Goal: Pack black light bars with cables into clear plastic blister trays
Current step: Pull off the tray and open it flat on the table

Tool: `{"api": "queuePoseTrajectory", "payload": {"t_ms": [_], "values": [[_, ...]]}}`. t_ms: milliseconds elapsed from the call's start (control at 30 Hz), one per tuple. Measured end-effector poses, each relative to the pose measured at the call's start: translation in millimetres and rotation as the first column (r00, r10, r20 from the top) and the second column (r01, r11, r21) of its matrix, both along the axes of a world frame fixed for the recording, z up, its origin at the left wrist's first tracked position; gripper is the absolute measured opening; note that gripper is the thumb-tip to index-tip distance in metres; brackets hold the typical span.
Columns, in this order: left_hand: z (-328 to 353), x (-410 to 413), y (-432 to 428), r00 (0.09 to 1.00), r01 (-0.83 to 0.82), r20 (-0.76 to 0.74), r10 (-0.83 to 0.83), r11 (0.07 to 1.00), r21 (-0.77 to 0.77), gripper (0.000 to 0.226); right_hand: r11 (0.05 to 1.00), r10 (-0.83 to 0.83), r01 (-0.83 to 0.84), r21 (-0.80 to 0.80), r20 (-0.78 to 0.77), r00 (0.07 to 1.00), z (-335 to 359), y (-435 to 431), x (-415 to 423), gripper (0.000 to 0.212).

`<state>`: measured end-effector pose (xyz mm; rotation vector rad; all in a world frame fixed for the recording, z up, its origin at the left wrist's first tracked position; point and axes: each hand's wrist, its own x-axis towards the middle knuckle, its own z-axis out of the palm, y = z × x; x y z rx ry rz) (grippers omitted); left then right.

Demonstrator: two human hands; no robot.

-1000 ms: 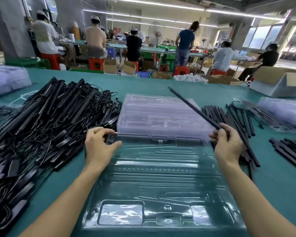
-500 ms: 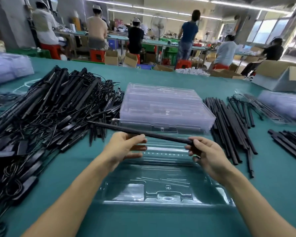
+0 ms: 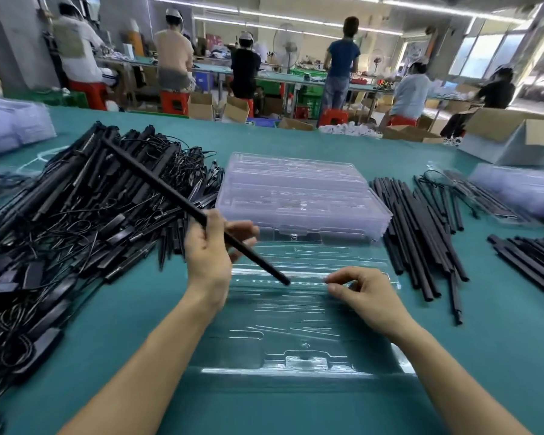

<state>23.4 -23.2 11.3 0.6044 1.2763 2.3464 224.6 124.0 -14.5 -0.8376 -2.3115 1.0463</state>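
Note:
My left hand [image 3: 208, 252] grips a thin black bar [image 3: 157, 180] near its lower half. The bar slants from upper left down to the right, and its tip hangs just over the open clear blister tray [image 3: 296, 340] in front of me. My right hand [image 3: 368, 296] hovers over the tray's right side, thumb and forefinger brought together close to the bar's tip; whether they pinch anything is unclear. A large tangled pile of black light bars with cables [image 3: 76, 215] lies to the left.
A stack of clear blister trays [image 3: 299, 196] stands just behind the open tray. Loose black bars [image 3: 421, 233] lie to its right, more at the far right [image 3: 531, 262]. Further tray stacks [image 3: 13, 127] [image 3: 522, 189] and a cardboard box [image 3: 515, 136] line the table's far corners. People work behind.
Both hands held the bar level over the tray; now my left hand alone holds it, swung up to the left. My right hand has let go and sits near the bar's tip.

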Motion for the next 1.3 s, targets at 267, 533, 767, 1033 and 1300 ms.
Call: {"api": "queuePoseTrajectory", "payload": {"t_ms": [267, 533, 767, 1033, 1300], "values": [[30, -12, 14, 0.511, -0.301, -0.859, 0.032, 0.943, -0.144, 0.034, 0.935, -0.115, 0.047, -0.351, -0.175, 0.978, 10, -2, -1, 0.013], [-11, 10, 20, 0.224, -0.283, -0.743, -0.631, 0.687, -0.669, 0.036, 0.694, -0.33, -0.172, -0.699, -0.521, 0.787, 24, 9, 17, 0.047], [-19, -11, -7, 0.502, -0.416, -0.825, -0.26, 0.764, -0.494, 0.021, 0.727, -0.458, 0.063, -0.684, -0.415, 0.786, 12, 26, 44, 0.011], [-40, -79, -54, 0.757, -0.588, -0.652, -0.041, 0.394, -0.707, 0.027, 0.828, -0.372, 0.172, -0.534, -0.292, 0.881, 6, 19, 38, 0.008], [-42, -84, -67, 0.852, -0.383, -0.513, -0.107, 0.541, -0.749, 0.022, 0.725, -0.52, 0.168, -0.668, -0.371, 0.77, 7, 23, 38, 0.004]]}}
